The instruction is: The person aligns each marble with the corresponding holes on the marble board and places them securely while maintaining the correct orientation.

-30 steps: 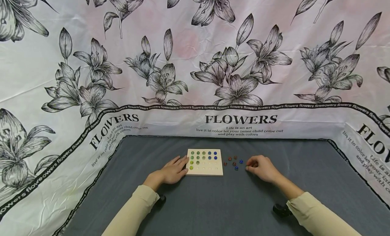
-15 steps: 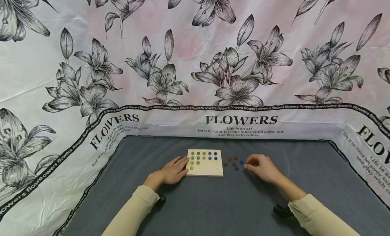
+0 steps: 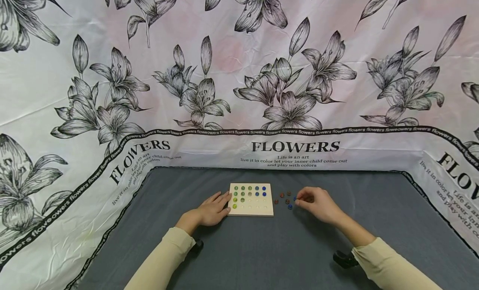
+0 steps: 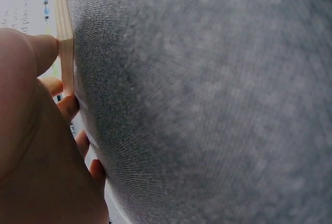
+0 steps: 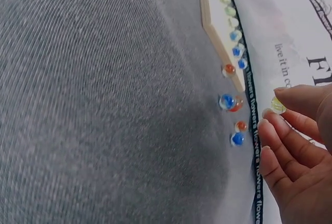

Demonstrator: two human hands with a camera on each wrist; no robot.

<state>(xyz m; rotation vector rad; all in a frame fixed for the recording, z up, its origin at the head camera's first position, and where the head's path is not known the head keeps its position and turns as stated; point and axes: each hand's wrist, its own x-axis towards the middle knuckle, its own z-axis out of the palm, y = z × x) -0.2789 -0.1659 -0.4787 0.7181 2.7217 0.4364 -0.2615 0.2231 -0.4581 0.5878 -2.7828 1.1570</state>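
A pale wooden board (image 3: 251, 211) with rows of round hollows lies on the grey cloth, marbles filling its two back rows and part of the front ones. My left hand (image 3: 214, 209) rests at the board's left side, fingers spread; in the left wrist view its thumb (image 4: 44, 53) touches the board's edge. A yellow-green marble (image 5: 278, 105) is pinched between the thumb and fingertips of my right hand (image 3: 318, 203). That hand hovers just right of the loose marbles, overlapping one blue marble (image 3: 295, 198) in the head view. Another blue marble (image 3: 290, 206) lies nearer me.
Several reddish-brown marbles (image 3: 282, 195) lie loose between the board and my right hand. A dark grey cloth (image 3: 258, 252) covers the table. Behind it hangs a white and pink flower-printed sheet (image 3: 224, 94). Black wrist devices (image 3: 345, 259) sit under both sleeves.
My right hand has moved a little to the left, up to the loose marbles, and now partly covers the farther blue one. The left hand and the board stay in place.
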